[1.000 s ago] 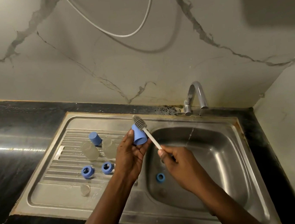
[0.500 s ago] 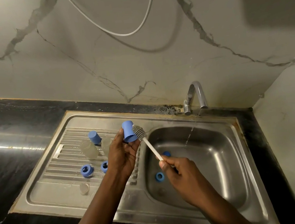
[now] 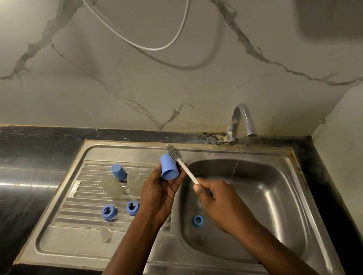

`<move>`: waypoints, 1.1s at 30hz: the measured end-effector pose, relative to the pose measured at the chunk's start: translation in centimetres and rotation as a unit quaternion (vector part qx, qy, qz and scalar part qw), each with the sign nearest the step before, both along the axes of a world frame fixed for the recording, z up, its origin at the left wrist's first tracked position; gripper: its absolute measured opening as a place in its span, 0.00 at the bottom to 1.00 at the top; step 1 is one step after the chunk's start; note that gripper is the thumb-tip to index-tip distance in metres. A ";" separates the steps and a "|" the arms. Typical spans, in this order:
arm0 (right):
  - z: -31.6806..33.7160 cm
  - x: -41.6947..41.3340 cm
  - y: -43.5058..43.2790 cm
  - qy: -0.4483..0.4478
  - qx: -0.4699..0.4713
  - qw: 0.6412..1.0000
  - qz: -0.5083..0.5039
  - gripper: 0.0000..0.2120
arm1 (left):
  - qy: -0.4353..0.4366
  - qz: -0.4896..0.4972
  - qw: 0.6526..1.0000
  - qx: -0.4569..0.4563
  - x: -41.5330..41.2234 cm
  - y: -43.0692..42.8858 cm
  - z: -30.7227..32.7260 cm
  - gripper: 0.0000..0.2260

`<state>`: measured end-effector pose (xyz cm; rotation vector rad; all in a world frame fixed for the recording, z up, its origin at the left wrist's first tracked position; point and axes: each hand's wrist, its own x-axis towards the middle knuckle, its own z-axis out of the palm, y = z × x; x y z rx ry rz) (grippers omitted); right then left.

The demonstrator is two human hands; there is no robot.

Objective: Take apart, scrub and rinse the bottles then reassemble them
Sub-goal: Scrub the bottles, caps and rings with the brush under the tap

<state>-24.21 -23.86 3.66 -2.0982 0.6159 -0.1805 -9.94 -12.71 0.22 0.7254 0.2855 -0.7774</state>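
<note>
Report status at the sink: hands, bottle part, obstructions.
Left hand holds blue cap. Right hand grips brush, bristles outside cap. Nothing blocking.

The steel drainboard (image 3: 63, 243) holds a blue cap (image 3: 119, 171), two clear bottles (image 3: 113, 187) (image 3: 135, 184), two blue rings (image 3: 108, 212) (image 3: 132, 207) and a clear teat (image 3: 106, 234).

Blue cap (image 3: 168, 167) in left grip (image 3: 160, 194), white-handled brush (image 3: 179, 160) in right grip (image 3: 217, 199), bristles just beside the cap

On the ribbed steel drainboard (image 3: 74, 237), left of the steel basin (image 3: 270, 206), two clear plastic bottles (image 3: 113, 187) (image 3: 135, 184) sit side by side, a blue plastic cap (image 3: 118, 171) behind them, two blue plastic rings (image 3: 109, 212) (image 3: 132, 207) before them. Another blue ring (image 3: 198, 220) lies in the basin.
</note>
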 end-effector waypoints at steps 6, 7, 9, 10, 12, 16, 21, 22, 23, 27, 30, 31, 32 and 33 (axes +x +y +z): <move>0.8 -0.4 0.2 0.005 -0.052 0.999 0.007 0.17 | -0.070 -0.037 0.993 0.089 -0.1 -0.7 -0.1 0.26; 0.9 -0.4 0.2 0.004 -0.047 0.999 0.003 0.17 | -0.083 -0.036 0.990 0.109 -0.2 -0.8 0.0 0.25; 0.9 -0.7 0.2 0.000 -0.033 0.999 0.006 0.16 | -0.079 -0.019 0.990 0.116 -0.3 -0.9 -0.1 0.25; 0.8 -0.9 0.3 0.000 -0.026 1.000 0.012 0.15 | -0.067 -0.010 0.993 0.098 -0.1 -0.7 -0.1 0.26; 0.6 -1.5 0.6 0.008 -0.016 1.000 0.020 0.14 | -0.045 -0.002 0.997 0.060 0.4 -0.4 -0.1 0.24; 0.3 -3.1 1.1 0.025 0.004 0.999 0.021 0.14 | -0.019 0.002 1.000 0.010 1.1 0.1 0.2 0.18; 0.1 -3.4 1.5 0.023 0.015 1.000 0.011 0.15 | -0.014 -0.016 1.000 0.005 0.5 0.3 0.4 0.17; 0.0 -3.1 1.4 0.021 0.010 1.000 0.004 0.15 | -0.018 -0.023 1.000 0.012 0.1 0.2 0.5 0.17; 0.0 -2.7 1.4 0.020 0.006 1.000 -0.003 0.15 | -0.022 -0.028 0.999 0.015 -0.2 0.1 0.6 0.18; 0.5 -0.9 1.2 0.002 -0.004 1.000 -0.009 0.15 | -0.026 -0.023 0.999 0.007 -0.6 -0.2 0.2 0.26; 0.7 -0.2 1.0 -0.002 -0.013 1.000 0.002 0.16 | -0.009 -0.018 1.000 0.010 -0.5 -0.2 -0.1 0.22; 0.6 -0.1 0.9 -0.002 -0.010 1.000 0.005 0.16 | -0.006 -0.016 1.000 0.012 -0.5 -0.2 0.0 0.20; 0.6 -0.1 0.9 -0.001 -0.009 1.000 0.008 0.15 | -0.005 -0.015 1.000 0.011 -0.4 -0.1 0.2 0.17; 0.5 -0.2 0.8 0.000 -0.007 1.000 0.011 0.14 | -0.001 -0.008 1.000 0.012 -0.3 -0.1 0.2 0.16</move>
